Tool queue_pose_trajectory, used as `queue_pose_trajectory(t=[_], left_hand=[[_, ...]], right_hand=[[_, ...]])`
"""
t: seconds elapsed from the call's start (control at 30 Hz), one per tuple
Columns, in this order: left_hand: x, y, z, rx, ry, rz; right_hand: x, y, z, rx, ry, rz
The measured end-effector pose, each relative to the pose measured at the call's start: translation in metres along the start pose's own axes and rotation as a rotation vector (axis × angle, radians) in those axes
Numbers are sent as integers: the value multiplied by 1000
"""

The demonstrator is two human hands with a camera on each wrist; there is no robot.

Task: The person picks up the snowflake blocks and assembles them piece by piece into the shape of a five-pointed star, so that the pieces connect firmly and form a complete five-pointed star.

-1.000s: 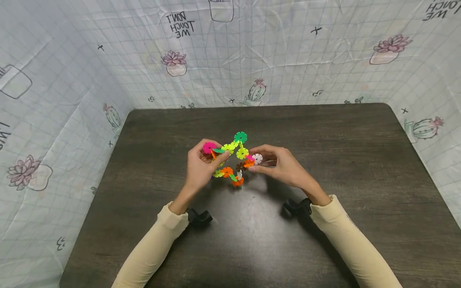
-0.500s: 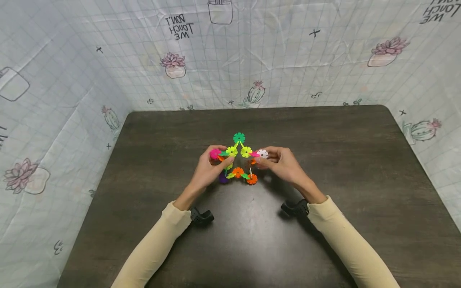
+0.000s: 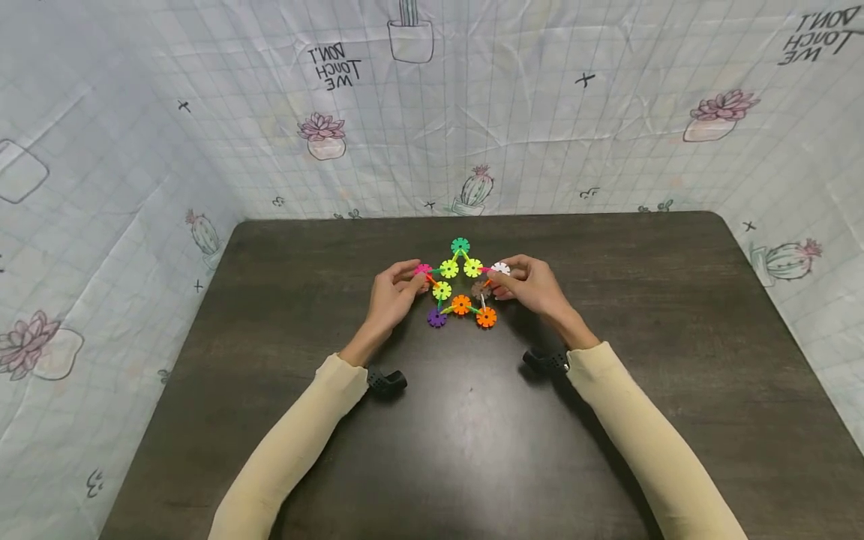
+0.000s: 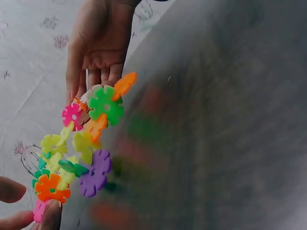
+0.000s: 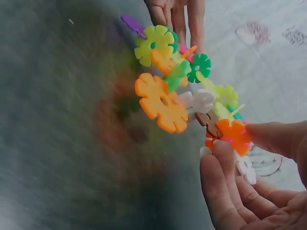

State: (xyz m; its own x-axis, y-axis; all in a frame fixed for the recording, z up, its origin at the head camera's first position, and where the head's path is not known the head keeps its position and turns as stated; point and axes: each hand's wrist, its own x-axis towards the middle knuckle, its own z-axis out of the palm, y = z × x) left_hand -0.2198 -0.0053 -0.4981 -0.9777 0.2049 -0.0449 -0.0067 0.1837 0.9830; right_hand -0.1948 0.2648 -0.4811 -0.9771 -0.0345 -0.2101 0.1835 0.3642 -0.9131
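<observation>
Both hands hold a star-shaped ring of linked, notched plastic discs (image 3: 461,304) in front of the body, over the table. A green disc (image 3: 460,246) forms its far point; a purple disc (image 3: 437,319) and an orange disc (image 3: 486,318) form the near ones. My left hand (image 3: 391,301) pinches the left point at the pink disc (image 3: 422,271), whose edge also shows between the fingertips in the left wrist view. The right hand (image 3: 538,288) grips the right point by the white disc (image 3: 500,268). In the right wrist view, the thumb and fingers meet around an orange disc (image 5: 233,137).
A dark wood-grain table (image 3: 324,262) lies beneath the hands. Pale gridded cloth (image 3: 526,97) with plant drawings hangs behind it and at both sides. Black wrist mounts (image 3: 388,382) sit below each sleeve cuff.
The disc ring has spread and turned from a folded, tilted shape into a star facing the head camera. My left hand has shifted right, and the ring now sits slightly farther right.
</observation>
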Motion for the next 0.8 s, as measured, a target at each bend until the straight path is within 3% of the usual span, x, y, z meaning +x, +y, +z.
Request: queue_pose_trajectory(t=[0.17,0.3,0.53,0.7,0.8], left_hand=[[9,-1,1,42,3,-37],[12,1,1,63,0,-68],[17,0,1,21,-7,-122],[18,-1,3,45,-20,-129],[16,-2,1,114,-39,-94]], right_hand=[[13,1,-2,-42,-21,15],[17,3,-4,-144,-22,10],[18,5,-4,-214,-1,11],[17,5,-3,-235,10,12],[14,4,-4,-238,19,9]])
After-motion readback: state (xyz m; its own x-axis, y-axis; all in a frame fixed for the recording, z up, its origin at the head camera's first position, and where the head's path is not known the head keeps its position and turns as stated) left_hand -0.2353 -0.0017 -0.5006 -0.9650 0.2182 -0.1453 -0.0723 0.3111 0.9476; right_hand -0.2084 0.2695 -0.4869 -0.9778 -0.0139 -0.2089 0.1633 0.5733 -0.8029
